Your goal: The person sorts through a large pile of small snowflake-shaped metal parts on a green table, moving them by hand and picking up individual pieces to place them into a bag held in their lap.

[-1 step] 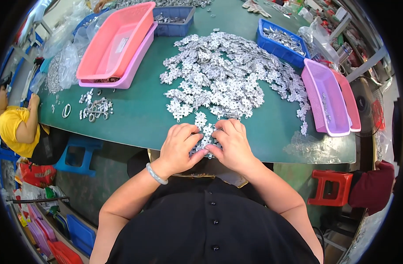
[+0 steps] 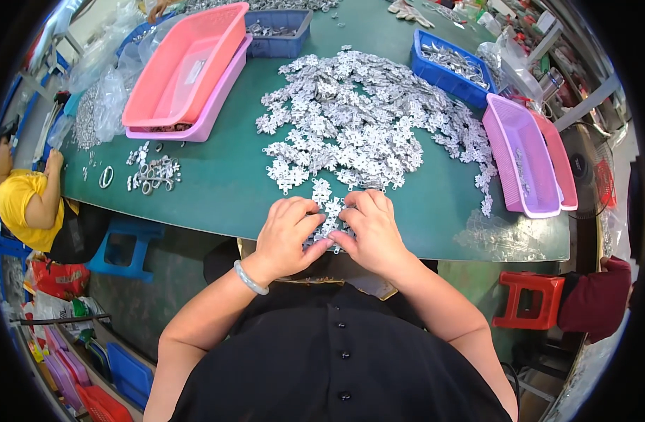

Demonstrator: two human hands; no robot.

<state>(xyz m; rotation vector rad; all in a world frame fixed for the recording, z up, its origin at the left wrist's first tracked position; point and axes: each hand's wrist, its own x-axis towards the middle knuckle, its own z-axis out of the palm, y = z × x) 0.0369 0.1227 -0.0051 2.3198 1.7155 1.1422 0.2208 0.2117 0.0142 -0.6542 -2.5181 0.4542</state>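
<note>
At the table's near edge, my left hand and my right hand face each other over small flat silver metal pieces. The fingers of both are bent around these pieces from either side, and the thumbs almost meet at the front. My palms and fingers partly cover the pieces, so how many each hand grips cannot be made out. A pale bangle circles my left wrist. Just beyond my fingertips spreads a broad heap of similar pieces, flat with notched, cross-like outlines.
Stacked pink baskets and a blue bin stand back left. At right are a blue tray of metal parts and a purple basket. Rings lie left on the green table. A person in yellow sits far left.
</note>
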